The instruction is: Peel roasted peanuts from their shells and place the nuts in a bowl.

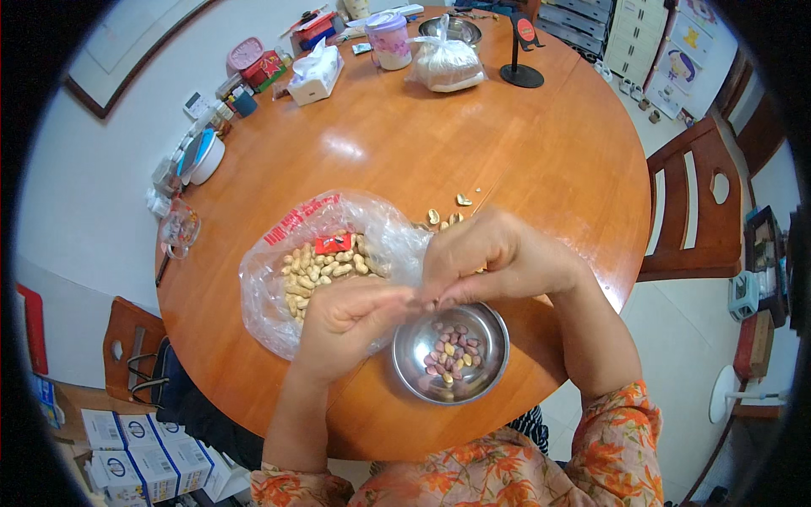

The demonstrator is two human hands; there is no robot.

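Note:
Over the far left rim of a steel bowl (407,378), my left hand (355,321) and my right hand (503,258) meet with fingertips pinched together. Between them is a small brown peanut (430,304), blurred and mostly covered by the fingers. Shelled peanuts (454,348), pinkish with a few pale yellow ones, lie in the bowl's bottom. Left of the bowl, partly behind my left hand, a clear plastic bag (263,291) spreads open around unshelled peanuts (325,269). A small red packet (334,243) rests on them. Empty peanut shells (434,216) lie beyond my right hand.
Across the round wooden table (557,160) stand a tissue box (317,78), a purple-lidded canister (389,42), a tied plastic bag (448,63) and a black stand (521,74). A glass mug (180,228) sits at the left edge. Wooden chairs (697,203) flank the table.

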